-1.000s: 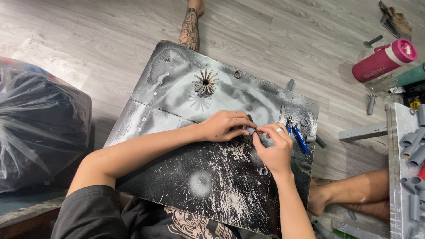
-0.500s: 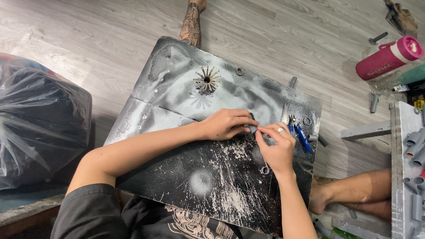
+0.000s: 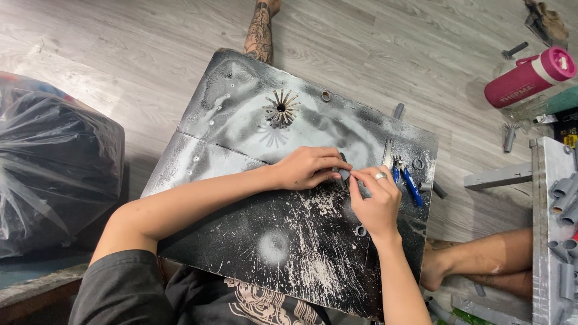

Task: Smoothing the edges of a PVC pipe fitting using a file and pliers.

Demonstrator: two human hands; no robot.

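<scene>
A black board [image 3: 229, 108] speckled with silver paint lies across my lap. Over its middle my left hand [image 3: 310, 168] and my right hand [image 3: 376, 201] meet, both pinching a small grey tube piece [image 3: 343, 174] between the fingertips. A ring shows on my right hand. Blue-handled pliers [image 3: 408, 180] lie on the board just right of my right hand. A grey piece cut into a fan of spikes [image 3: 280, 109] stands on the board beyond my hands. Small grey rings [image 3: 326, 95] lie on the board.
A black bag under clear plastic [image 3: 51, 162] sits at the left. A pink flask [image 3: 530, 75] lies on the wooden floor at the upper right. A grey tray with several grey tube pieces [image 3: 563, 210] stands at the right edge. My legs [image 3: 481, 265] stretch under the board.
</scene>
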